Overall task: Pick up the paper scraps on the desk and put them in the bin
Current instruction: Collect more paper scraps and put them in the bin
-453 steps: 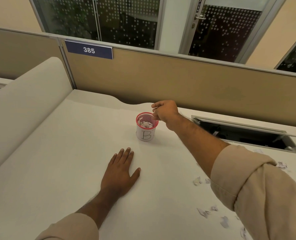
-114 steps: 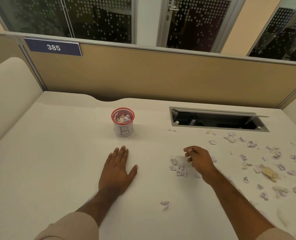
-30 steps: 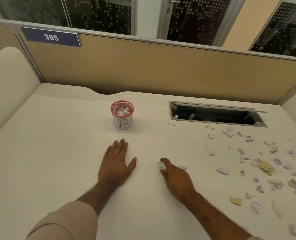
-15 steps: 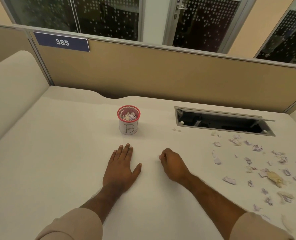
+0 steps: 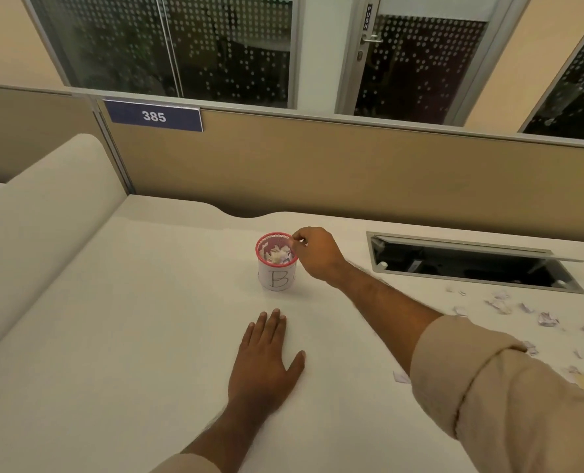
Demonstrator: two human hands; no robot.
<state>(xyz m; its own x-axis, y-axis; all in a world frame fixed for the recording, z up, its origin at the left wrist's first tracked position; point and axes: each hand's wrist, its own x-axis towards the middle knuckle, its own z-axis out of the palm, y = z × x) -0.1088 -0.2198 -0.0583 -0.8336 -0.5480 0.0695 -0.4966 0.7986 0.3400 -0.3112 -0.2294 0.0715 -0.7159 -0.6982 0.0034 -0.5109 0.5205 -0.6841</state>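
Observation:
The bin (image 5: 277, 279) is a small white cup with a red mesh rim and a "B" on its side, standing mid-desk and holding several paper scraps (image 5: 277, 256). My right hand (image 5: 318, 254) hovers at the bin's right rim with its fingertips pinched together over the opening; the scrap between them is mostly hidden. My left hand (image 5: 266, 363) lies flat on the desk, fingers spread, in front of the bin. Loose paper scraps (image 5: 547, 319) lie scattered on the right of the desk, and one scrap (image 5: 401, 377) sits beside my right sleeve.
An open cable hatch (image 5: 471, 264) is sunk into the desk right of the bin. A tan partition (image 5: 352, 172) with a "385" plate (image 5: 154, 116) closes off the back. A padded side panel (image 5: 45, 227) rises on the left.
My right hand has lifted off the desk, fingers closed, and moved forward to the bin's rim. The left hand has stayed flat. The view has swung left.

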